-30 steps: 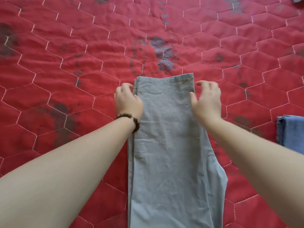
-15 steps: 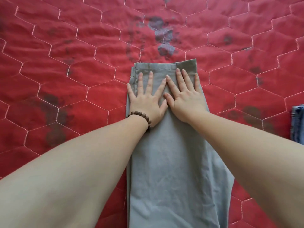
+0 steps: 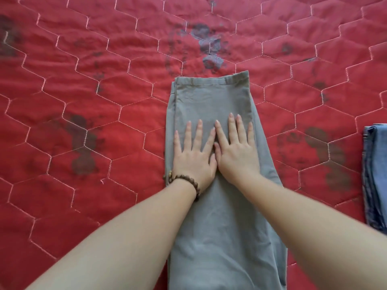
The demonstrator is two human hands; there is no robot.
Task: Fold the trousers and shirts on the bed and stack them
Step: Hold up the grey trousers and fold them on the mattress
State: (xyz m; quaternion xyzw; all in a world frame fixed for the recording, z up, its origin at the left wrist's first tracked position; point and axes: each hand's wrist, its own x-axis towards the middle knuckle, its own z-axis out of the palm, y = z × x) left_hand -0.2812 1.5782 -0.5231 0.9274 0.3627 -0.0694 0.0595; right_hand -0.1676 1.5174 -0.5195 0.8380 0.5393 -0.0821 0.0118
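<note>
Left hand (image 3: 193, 156) and right hand (image 3: 235, 151) lie flat side by side, fingers straight, pressing the trousers (image 3: 219, 206), likely to smooth creases before the next fold. Trousers lie lengthwise on the bed (image 3: 83, 101), folded leg on leg; denim (image 3: 374, 174) waits at right.

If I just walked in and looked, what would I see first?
First you'd see two flat hands, the left hand and the right hand, pressing side by side on grey trousers laid long in the middle. All around is a bright red quilt with hexagon stitching and dark blotches. A folded blue denim garment peeks in at the right edge.
</note>
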